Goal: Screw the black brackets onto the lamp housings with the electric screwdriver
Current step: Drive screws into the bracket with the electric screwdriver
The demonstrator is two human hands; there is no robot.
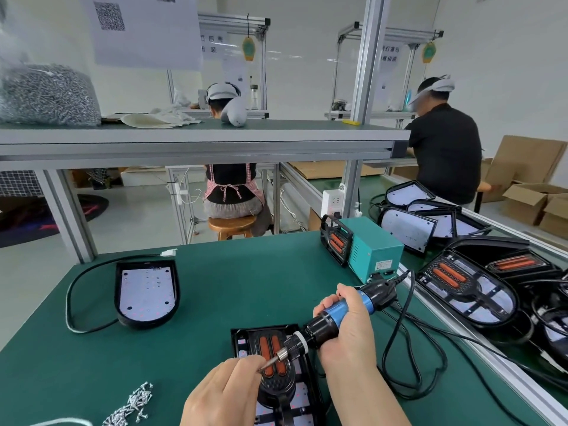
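Electric screwdriver [336, 311] sits in the right hand [349, 332], whose fingers are curled fully round the blue barrel, with the tool lying nearly flat and its nose pointing left. At that nose the left hand [227, 392] pinches the bit [272, 361] between thumb and forefinger. A screw is probably being seated there, though it is too small to make out.

Just beneath the tip lies the black bracket [278, 390] with its two orange strips. It rests on the lamp housing [236, 339] at the near edge of the green table [246, 287].

The chief risk is the slant. Driven before the tool is stood upright over its hole, the screw could cross-thread, or the bit could skid off and scar the strips or the white board below. Fingertips so close to the bit could be nipped if the motor started early.

No fastened screw can be seen on the bracket, so a sideways push might slide it off its holes. The black cord [399, 336] loops just beside the right wrist and could tug the tool off line. Loose screws [135, 404] lie near the left forearm, where a sweep could scatter them.
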